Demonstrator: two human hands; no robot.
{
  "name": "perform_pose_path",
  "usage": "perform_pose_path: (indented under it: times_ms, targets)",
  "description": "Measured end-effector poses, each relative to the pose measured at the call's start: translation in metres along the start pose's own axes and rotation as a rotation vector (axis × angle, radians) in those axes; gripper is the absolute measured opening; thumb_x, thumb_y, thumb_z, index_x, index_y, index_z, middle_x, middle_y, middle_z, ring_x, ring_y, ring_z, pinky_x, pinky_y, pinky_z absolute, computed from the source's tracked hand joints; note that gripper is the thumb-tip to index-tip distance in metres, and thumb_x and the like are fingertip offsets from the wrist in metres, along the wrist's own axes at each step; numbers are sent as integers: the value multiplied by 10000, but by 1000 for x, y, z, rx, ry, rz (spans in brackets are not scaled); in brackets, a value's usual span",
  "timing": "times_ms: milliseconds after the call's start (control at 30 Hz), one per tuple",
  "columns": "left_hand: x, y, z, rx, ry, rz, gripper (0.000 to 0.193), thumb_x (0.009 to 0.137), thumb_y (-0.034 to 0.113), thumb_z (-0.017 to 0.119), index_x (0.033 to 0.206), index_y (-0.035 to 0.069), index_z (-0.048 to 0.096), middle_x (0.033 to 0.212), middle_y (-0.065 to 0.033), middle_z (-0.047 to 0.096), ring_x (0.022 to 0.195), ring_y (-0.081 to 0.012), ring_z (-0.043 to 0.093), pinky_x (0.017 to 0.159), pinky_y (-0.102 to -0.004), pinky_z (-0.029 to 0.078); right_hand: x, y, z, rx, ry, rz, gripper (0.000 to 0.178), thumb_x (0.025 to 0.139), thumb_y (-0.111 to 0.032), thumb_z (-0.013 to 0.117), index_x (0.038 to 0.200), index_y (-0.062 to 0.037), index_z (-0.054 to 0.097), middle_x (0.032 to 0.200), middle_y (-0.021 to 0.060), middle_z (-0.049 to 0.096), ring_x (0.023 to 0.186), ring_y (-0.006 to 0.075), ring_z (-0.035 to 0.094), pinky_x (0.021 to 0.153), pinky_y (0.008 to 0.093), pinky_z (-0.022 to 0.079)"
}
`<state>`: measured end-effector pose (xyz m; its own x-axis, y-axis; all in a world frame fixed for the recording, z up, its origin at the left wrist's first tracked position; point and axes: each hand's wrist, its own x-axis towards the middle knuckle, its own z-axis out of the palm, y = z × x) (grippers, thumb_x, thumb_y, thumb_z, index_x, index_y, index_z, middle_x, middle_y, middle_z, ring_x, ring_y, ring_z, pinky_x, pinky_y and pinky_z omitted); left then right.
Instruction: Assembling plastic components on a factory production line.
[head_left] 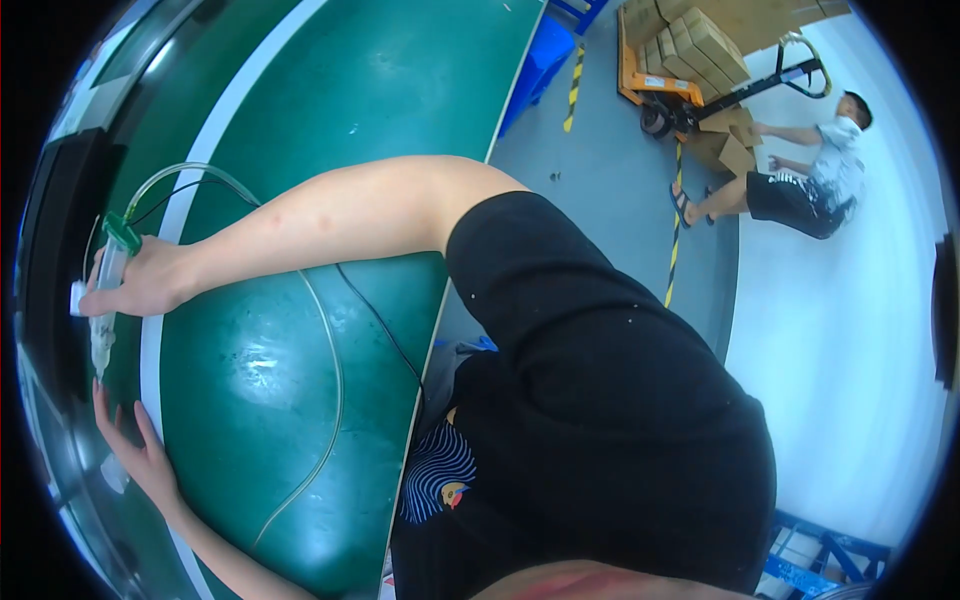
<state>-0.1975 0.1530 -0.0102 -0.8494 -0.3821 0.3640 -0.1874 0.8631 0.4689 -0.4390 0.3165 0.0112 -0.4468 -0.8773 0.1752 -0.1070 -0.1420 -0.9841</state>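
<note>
My right hand (150, 278) is wrapped round a clear dispensing syringe (104, 325) with a green cap (122, 233) on its upper end. The syringe is pointed downward, its narrow tip beside a fingertip of my left hand (148, 462). That left hand has its fingers stretched out and apart over the dark edge of the work area, holding nothing I can see. Whether the tip touches the finger I cannot tell. From the green cap a clear tube (336, 385) loops under my right forearm and across the green table. A small white piece (77, 298) shows beside my right thumb.
A white stripe (150, 365) runs along the green table mat (265, 425). A thin black cable (385, 325) crosses it. Beyond stand a blue bin (538, 72) and an orange pallet truck (672, 90) with cartons (705, 50). Another person (815, 175) sits beside an open carton.
</note>
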Motion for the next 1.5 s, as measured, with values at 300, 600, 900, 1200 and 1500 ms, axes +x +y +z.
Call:
perform_pose_path:
  times_ms: [300, 600, 900, 1200, 1500]
  targets:
    - [3, 0, 5, 97, -11, 22, 563, 1055, 173, 538, 1566, 29, 351, 1613, -158, 373, 1490, -332, 354, 1206, -464, 298, 0, 8, -2, -214, -145, 9, 625, 964, -645, 503, 1325, -167, 681, 1376, 175, 627, 1254, 367, 586, 1135, 389, 406]
    - [2, -9, 11, 82, 12, 31, 543, 1071, 216, 506, 1571, 63, 362, 1626, -147, 364, 1503, -336, 334, 1220, -452, 265, 5, 14, 1, -174, -192, 82, 659, 993, -658, 438, 1363, -160, 660, 1384, 180, 627, 1275, 381, 572, 1114, 405, 426]
    - [3, -29, 7, 149, -43, 76, 520, 1074, 233, 499, 1552, 59, 395, 1624, -149, 367, 1493, -354, 349, 1218, -466, 273, 1, 7, -1, -161, -213, -7, 635, 1000, -637, 459, 1339, -145, 672, 1318, 200, 653, 1262, 373, 582, 1085, 416, 452]
    - [7, -28, 2, 196, 4, 109, 525, 1074, 229, 499, 1558, 58, 389, 1621, -156, 369, 1494, -344, 353, 1220, -466, 273, 22, 20, 10, -259, 162, -221, 474, 997, -502, 552, 1180, -99, 721, 1234, 180, 694, 1214, 363, 619, 1061, 411, 474]
    - [-3, -31, 2, 67, 31, 49, 540, 1067, 203, 508, 1569, 59, 371, 1611, -153, 384, 1496, -339, 350, 1229, -453, 258, 30, 23, 9, -32, 76, -100, 528, 997, -561, 495, 1246, -135, 684, 1285, 171, 667, 1235, 360, 590, 1098, 400, 431]
